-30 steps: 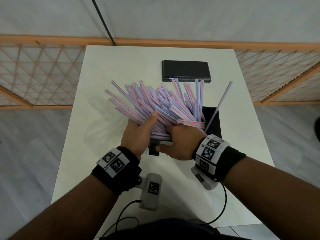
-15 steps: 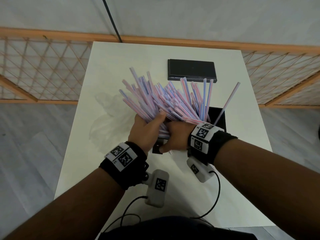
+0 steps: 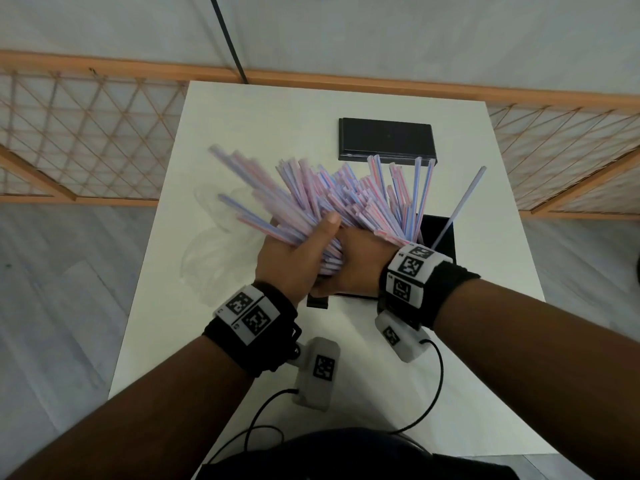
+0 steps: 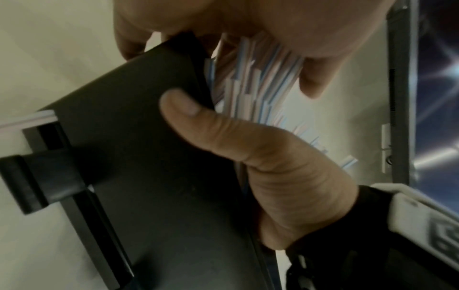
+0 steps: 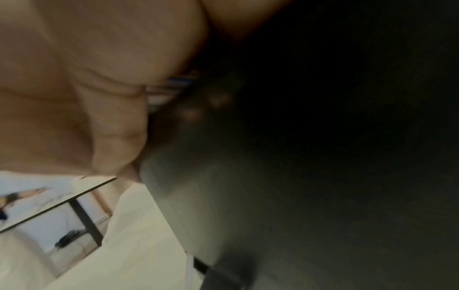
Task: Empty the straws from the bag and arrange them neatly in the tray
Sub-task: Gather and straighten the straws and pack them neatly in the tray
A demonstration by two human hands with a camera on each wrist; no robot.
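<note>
A thick bundle of pink and blue striped straws (image 3: 332,199) fans up and to the left over the black tray (image 3: 440,233). My left hand (image 3: 298,251) grips the bundle's lower end from the left, thumb across the top. From the right, my right hand (image 3: 360,268) curls round the same end. The left wrist view shows its thumb (image 4: 223,137) lying on the tray wall (image 4: 149,176), with the straw ends (image 4: 255,82) just above. One straw (image 3: 460,206) leans alone in the tray's right side. The empty clear bag (image 3: 214,251) lies flat at the left.
A flat black lid or second tray (image 3: 388,140) lies at the back of the white table (image 3: 263,126). A wooden lattice rail (image 3: 86,133) surrounds the table. Cables (image 3: 263,410) from the wrist cameras trail over the near edge.
Both hands have drawn the bundle tighter and tipped it more upright, so the fan stands steeper. The lone straw in the tray has stayed leaning.
</note>
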